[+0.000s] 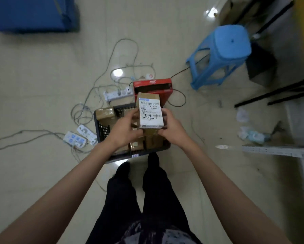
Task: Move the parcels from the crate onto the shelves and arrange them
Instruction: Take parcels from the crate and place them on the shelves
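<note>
Parcel, small brown cardboard box with white label [150,112]: held above black plastic crate [102,129], left hand [125,128] and right hand [170,127] gripping opposite sides; seemingly light, rigid; best grasped by its side faces.

Up and to the right of the grip stands a blue plastic stool [225,50] on the pale tiled floor [42,76]. Just above the grip lies an open red box [153,85], with a white power strip [117,95] beside it to the left. Two more power strips [80,136] lie left of the grip among tangled grey cables [102,76]. A blue mat [31,14] sits far up to the left. Crumpled plastic wrappers [251,134] lie well to the right.
</note>
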Tool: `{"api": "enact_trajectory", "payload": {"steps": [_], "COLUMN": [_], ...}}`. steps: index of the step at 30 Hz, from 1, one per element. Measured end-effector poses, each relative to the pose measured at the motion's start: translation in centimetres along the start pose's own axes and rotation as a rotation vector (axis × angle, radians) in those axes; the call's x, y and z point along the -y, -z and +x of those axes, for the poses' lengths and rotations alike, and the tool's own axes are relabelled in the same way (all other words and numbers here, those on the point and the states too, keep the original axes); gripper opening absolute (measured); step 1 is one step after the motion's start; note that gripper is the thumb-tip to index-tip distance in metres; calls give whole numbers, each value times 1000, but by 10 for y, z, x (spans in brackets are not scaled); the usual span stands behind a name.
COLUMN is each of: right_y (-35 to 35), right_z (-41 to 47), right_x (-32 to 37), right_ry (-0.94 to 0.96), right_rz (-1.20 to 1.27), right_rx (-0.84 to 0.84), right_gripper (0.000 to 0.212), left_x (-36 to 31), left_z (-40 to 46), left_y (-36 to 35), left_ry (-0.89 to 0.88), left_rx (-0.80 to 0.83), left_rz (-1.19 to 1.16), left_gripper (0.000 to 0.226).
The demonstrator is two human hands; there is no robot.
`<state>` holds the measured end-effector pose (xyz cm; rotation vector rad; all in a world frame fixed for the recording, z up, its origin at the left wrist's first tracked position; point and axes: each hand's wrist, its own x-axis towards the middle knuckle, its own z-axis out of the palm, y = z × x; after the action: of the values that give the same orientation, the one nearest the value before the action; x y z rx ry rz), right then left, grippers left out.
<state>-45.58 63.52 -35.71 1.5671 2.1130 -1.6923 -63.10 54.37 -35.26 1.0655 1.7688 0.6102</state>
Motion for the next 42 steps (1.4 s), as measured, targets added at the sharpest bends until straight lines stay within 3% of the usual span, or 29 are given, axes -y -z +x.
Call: {"api": "enact_trajectory", "payload": {"steps": [16,24,34,42], "right_y": [51,90,95,112], "right_z": [-222,-377,-548,-680], "right_x": [40,26,-33,-80], "right_ry": [-136,-224,-416,-473], "right_rz": [118,183,206,162], "right_rx": [-567,-885,-1123,-1267], "right_gripper": [73,77,70,74], "left_x": [-170,-293,-360,-417], "left_z": [-56,-129,-247,-343], "left_y": [2,-89,-224,-327], "left_ry": [-560,-851,-1100,-1246], "left_rx": [479,645,822,885], "left_rz": [513,632,653,654], "left_gripper": [77,78,72,79]}}
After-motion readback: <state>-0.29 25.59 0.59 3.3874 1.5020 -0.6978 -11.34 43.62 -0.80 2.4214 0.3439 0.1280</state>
